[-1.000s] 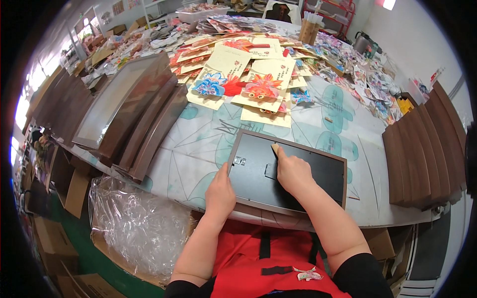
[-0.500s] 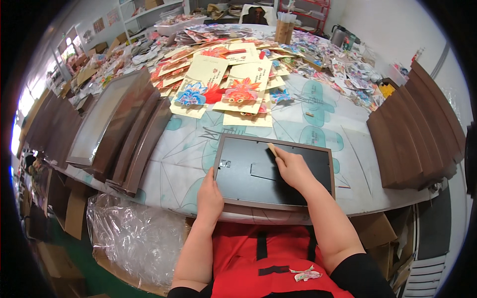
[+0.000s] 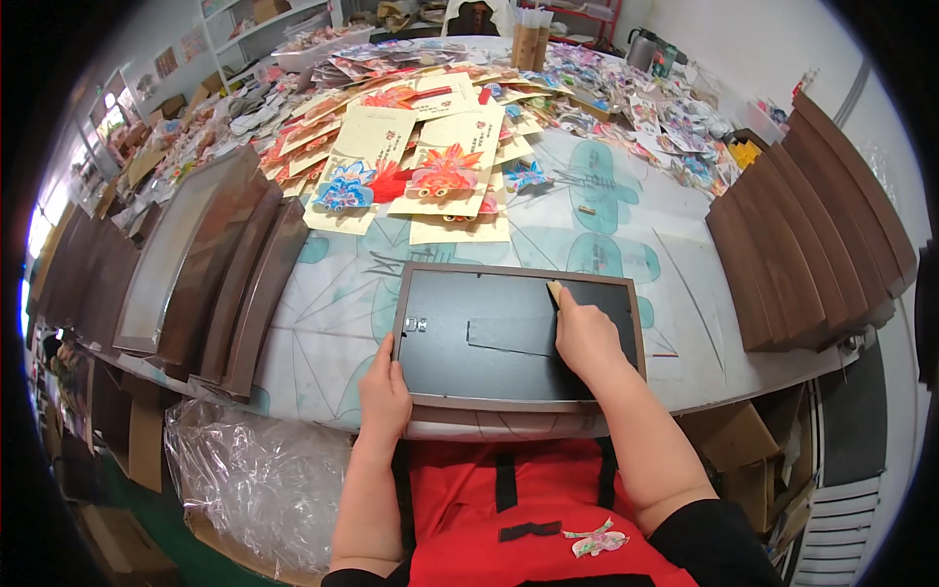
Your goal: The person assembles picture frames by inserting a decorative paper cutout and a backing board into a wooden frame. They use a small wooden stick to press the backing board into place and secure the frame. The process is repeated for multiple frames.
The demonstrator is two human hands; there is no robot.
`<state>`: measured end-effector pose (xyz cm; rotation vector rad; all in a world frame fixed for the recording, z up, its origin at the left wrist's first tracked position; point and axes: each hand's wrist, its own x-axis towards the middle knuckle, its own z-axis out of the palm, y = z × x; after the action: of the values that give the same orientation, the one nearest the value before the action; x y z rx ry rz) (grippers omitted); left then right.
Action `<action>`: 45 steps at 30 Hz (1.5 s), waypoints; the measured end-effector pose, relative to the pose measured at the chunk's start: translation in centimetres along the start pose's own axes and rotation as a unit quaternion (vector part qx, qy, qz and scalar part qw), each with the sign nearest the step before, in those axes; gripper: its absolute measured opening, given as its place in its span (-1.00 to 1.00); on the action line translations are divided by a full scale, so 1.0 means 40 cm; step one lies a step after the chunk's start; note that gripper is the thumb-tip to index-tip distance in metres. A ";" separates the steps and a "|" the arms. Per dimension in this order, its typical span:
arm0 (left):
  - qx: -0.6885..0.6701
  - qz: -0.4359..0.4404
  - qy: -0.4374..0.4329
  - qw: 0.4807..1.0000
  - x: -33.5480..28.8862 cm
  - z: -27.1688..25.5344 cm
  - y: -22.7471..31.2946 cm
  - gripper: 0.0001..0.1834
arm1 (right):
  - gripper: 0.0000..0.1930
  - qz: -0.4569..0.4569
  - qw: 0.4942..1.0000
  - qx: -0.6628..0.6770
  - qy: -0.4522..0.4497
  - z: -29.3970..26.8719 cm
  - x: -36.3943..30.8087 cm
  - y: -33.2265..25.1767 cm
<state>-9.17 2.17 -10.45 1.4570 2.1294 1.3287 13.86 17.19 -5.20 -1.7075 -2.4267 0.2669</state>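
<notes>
A picture frame [image 3: 450, 362] with brown edges lies face down on the table in front of me, its black backing upward. A small metal hanger sits at the backing's left, and a stand flap outline is near its middle. At the frame's near left corner, my left hand [image 3: 385, 393] is closed on the edge, fingers partly hidden. My right hand [image 3: 591, 340] is closed around a slim tan tool [image 3: 556, 290], held over the right half of the backing. Only the tool's far end shows, so I cannot tell its kind.
Brown frames stand stacked on the left [image 3: 235, 284] and right [image 3: 782, 249]. Cream cards [image 3: 362, 142] with colourful fish-like ornaments are piled beyond the frame. A patterned sheet [image 3: 323, 323] covers the table. Clear plastic bags [image 3: 264, 479] sit below its edge at left.
My right hand has moved rightward across the backing with the tan tool. My left hand stays at the frame's near left corner. The whole view has shifted slightly.
</notes>
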 end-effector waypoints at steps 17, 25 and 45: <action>0.201 0.172 0.101 0.959 0.173 -0.046 -0.023 -0.65 | -0.76 0.037 0.796 0.558 0.232 -0.090 -0.098 0.216; 0.144 0.294 -0.238 0.914 -0.143 0.170 0.294 -0.31 | -0.82 -0.073 0.869 0.460 0.170 -0.039 -0.121 0.239; 0.225 0.241 -0.292 0.898 -0.180 -0.006 0.264 -0.41 | -0.84 -0.211 0.943 0.246 0.074 -0.047 -0.099 0.219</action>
<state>0.65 -3.02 -4.07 2.3158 1.7803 0.3761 23.61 16.46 -5.57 -0.9431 -2.2835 0.5972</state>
